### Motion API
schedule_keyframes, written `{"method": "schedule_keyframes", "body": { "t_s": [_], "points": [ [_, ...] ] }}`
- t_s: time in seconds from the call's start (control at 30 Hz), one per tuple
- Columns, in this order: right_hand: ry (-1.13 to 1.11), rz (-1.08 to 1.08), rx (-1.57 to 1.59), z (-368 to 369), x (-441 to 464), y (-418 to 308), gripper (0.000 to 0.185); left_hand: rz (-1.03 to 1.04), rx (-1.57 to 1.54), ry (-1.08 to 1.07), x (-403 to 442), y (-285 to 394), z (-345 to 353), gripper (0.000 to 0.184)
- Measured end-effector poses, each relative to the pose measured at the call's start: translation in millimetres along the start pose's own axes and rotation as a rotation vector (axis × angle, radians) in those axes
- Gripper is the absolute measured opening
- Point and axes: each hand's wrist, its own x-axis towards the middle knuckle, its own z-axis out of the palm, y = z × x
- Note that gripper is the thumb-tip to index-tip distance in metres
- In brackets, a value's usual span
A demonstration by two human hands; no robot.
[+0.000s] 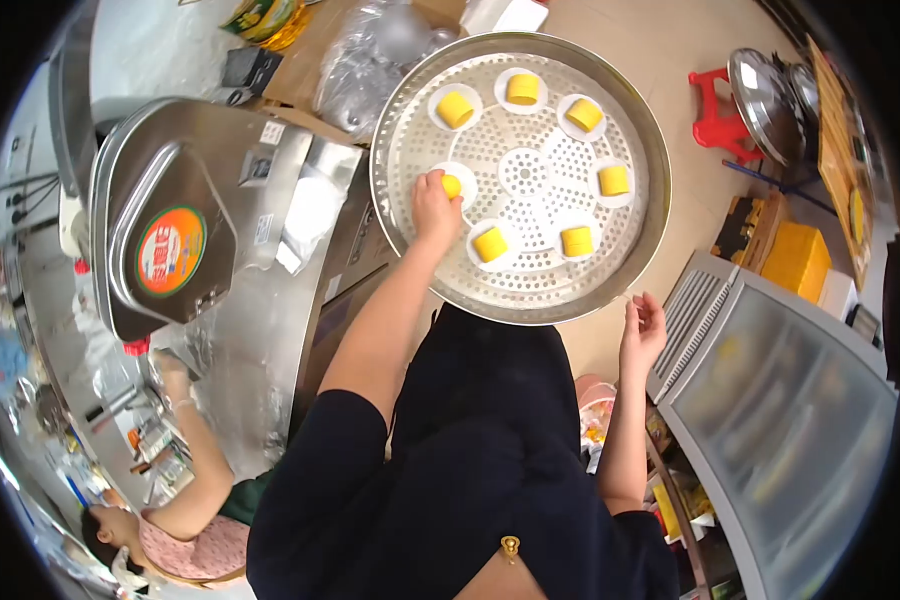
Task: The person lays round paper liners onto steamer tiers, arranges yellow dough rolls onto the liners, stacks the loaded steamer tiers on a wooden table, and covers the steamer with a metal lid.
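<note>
A large round perforated metal tray (525,290) is in front of me. Several yellow rolls, such as the one at the top (522,89), rest on it on white paper rounds in a ring. My left hand (436,208) reaches over the tray's left side, its fingers closed on a yellow roll (451,187) above a white round. Just outside the lower right rim is my right hand (644,335), fingers loosely curled and apart, holding nothing.
A steel machine (170,220) stands on the metal counter (260,360) at left, where another person (190,480) works. Plastic bags (370,60) lie beyond the tray. At right are a red stool (718,115) and a glass-topped cabinet (780,400).
</note>
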Motion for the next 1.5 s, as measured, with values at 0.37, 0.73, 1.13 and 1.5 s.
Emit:
{"method": "schedule_keyframes", "body": {
  "t_s": [0.37,0.73,1.13,1.5],
  "points": [
    [0.018,0.156,-0.047,-58,-31,50,0.030,-0.028,0.240,-0.167,5,1,14,0.076],
    [-0.086,0.109,-0.113,-234,76,134,0.037,-0.003,0.327,-0.022,-102,121,31,0.070],
    [-0.143,0.101,-0.233,-313,148,182,0.033,-0.283,0.634,-0.267,-92,90,73,0.059],
    [-0.480,-0.129,-0.459,-244,199,108,0.035,-0.301,0.651,-0.345,-94,88,59,0.047]
  ]
}}
